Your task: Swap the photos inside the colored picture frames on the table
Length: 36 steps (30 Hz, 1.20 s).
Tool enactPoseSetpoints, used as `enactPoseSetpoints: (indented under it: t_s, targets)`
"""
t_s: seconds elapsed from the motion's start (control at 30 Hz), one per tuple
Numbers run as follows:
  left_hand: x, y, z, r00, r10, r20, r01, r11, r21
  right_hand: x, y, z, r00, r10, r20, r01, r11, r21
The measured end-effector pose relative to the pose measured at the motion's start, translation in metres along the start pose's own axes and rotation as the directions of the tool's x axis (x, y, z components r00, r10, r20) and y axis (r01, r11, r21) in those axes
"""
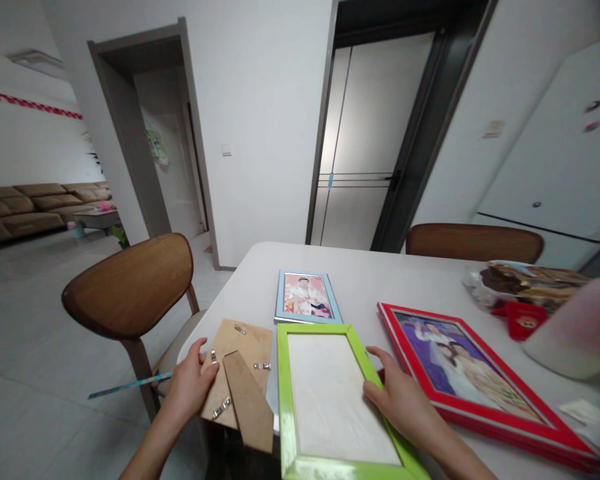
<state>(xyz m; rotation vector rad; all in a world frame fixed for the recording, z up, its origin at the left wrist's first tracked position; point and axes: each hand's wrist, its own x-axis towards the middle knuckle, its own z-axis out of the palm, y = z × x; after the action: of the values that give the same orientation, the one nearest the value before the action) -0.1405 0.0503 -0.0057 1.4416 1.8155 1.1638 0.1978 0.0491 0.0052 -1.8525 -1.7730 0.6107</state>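
Note:
My left hand (193, 380) grips the left edge of a brown picture frame backing board (213, 410), which has small metal clips and a fold-out stand (247, 400). A thin blue patterned stick, like a pencil (130, 385), juts out leftward from behind this hand; how it is held is hidden. With thumb and fingers around its right side, my right hand (397, 397) holds a lime-green picture frame (286, 400). A plain white sheet (330, 393) fills the green frame. Beyond it lies a light-blue framed photo (307, 295).
On the right of the white table (365, 273) lies a red framed photo (470, 373). Behind it are a crumpled plastic package (525, 283), a small red item (525, 320) and a pinkish-white container (575, 333). Wooden chairs stand at left (135, 287) and far right (475, 241).

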Motion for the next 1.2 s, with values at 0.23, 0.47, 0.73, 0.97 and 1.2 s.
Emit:
enactPoseSetpoints:
  t_s: [0.23,0.47,0.73,0.97,1.2]
  targets:
    - [-0.051,0.053,0.055,0.941,0.333,0.060,-0.336,0.940,0.052,-0.022,-0.031,-0.022,0.946,0.105,0.307,-0.318,0.491,0.811]
    - [-0.099,0.110,0.114,0.602,0.705,0.376,-0.728,0.677,-0.103,-0.023,-0.044,-0.026,0.970,0.047,0.237,-0.222,0.562,0.796]
    - [-0.066,0.080,0.058,0.929,0.354,-0.105,-0.362,0.930,-0.070,0.002,-0.002,-0.011,0.999,0.040,0.015,-0.043,0.962,0.268]
    - [-0.062,0.024,0.037,0.981,0.192,-0.024,-0.191,0.980,0.057,0.009,0.017,0.006,0.992,-0.115,-0.051,0.099,0.963,-0.250]
    - [-0.065,0.012,0.036,0.920,0.385,0.078,-0.374,0.798,0.472,0.006,0.017,0.011,0.985,-0.170,-0.044,0.143,0.922,-0.359]
